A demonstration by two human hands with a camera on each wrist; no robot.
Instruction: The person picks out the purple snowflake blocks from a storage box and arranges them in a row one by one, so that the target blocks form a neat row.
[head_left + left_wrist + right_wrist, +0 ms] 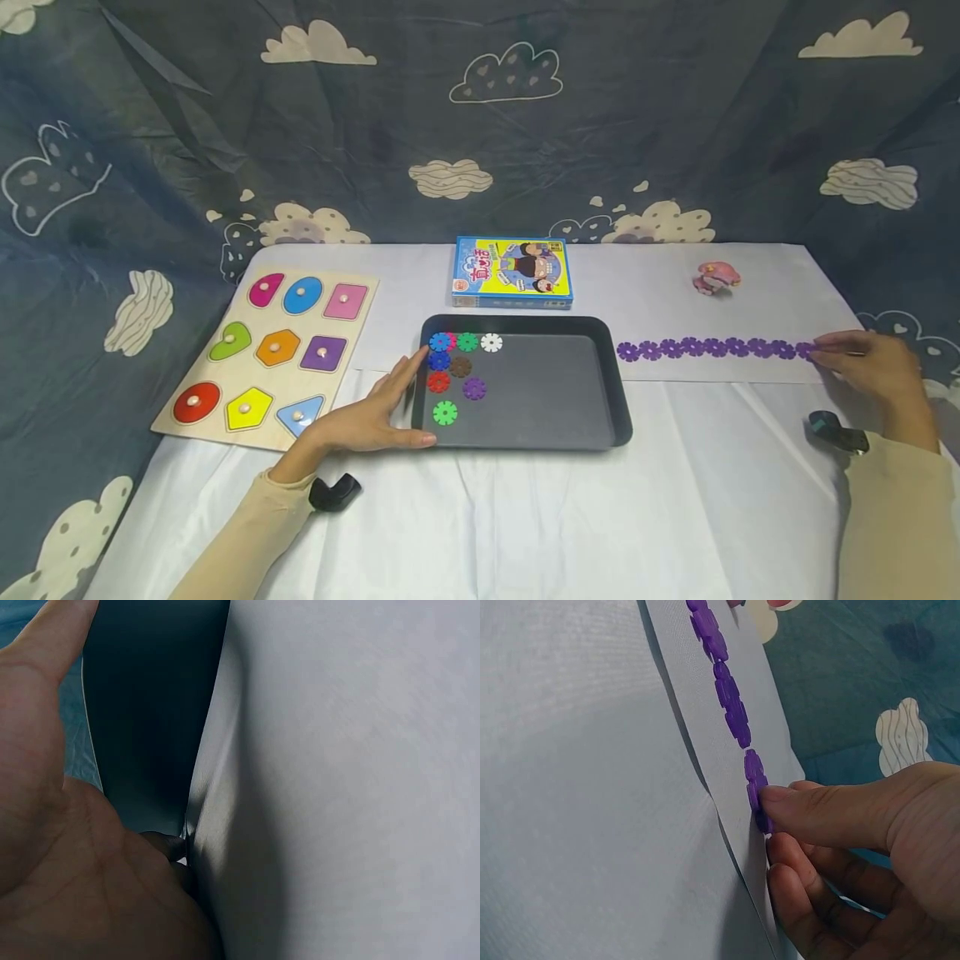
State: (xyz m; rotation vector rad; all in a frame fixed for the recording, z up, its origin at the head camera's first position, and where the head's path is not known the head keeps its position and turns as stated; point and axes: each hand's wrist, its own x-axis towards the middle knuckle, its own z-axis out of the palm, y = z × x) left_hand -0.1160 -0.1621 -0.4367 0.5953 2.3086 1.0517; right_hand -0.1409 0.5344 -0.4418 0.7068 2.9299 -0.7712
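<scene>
My left hand (367,425) rests against the left side of a dark grey tray (525,437), its fingers extended along the rim and the thumb by the front left corner. In the left wrist view the palm (97,877) lies beside the dark tray wall (154,712). Several colored notched plastic discs (445,412) lie in the tray's left part. To the right, a row of purple notched discs (715,347) stretches from the tray's right side to my right hand (870,362). That hand pinches the last purple disc (756,776), the thumb on its face.
A wooden shape puzzle board (277,312) with knobbed pieces lies left of the tray. Behind the tray is a blue and yellow card game box (512,271). A small pink toy figure (717,277) stands at the back right, before a cloud-print curtain (637,125).
</scene>
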